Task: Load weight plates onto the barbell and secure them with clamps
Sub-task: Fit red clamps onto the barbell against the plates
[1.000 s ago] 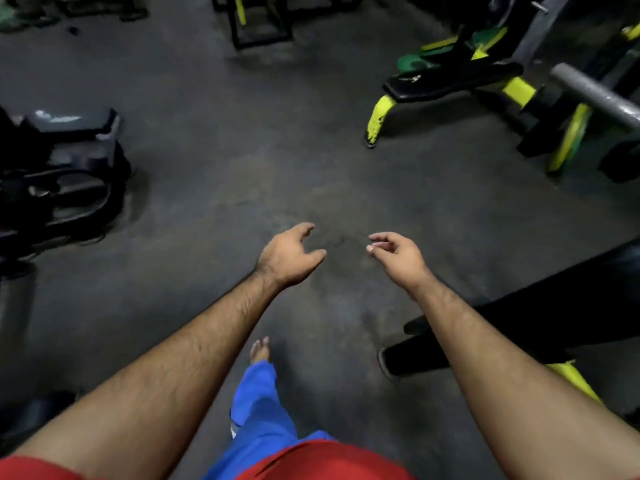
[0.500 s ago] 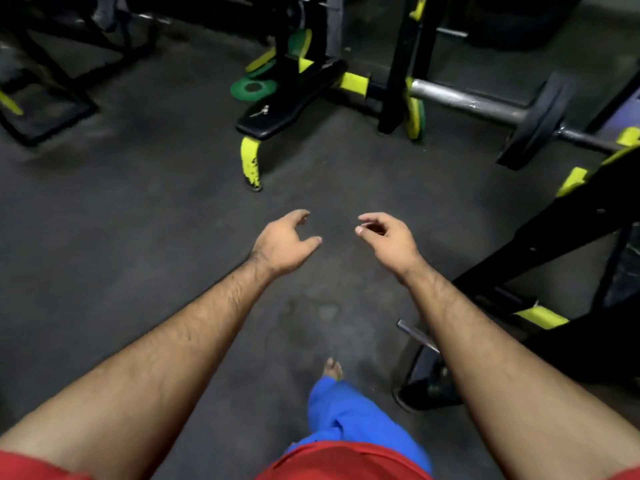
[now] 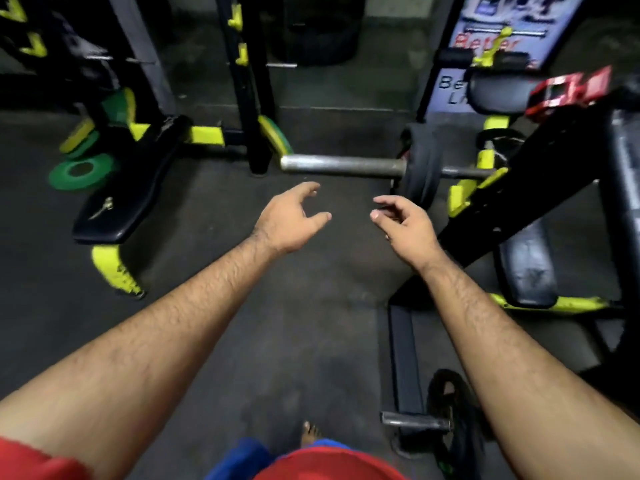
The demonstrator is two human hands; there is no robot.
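A weight plate (image 3: pixel 419 168) sits on the barbell (image 3: pixel 341 165), bench (image 3: pixel 128 188) to its left.

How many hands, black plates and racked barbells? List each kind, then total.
Hands: 2, left hand and right hand, both empty
Black plates: 2, one on the barbell, one on the low peg
Racked barbells: 1, the barbell
Total: 5

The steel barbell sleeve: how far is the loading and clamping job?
Done: one black weight plate sits on the steel barbell sleeve. In hand: nothing; left hand and right hand are open and empty. Left: more plates, perhaps the green plate, and clamps; none visible.
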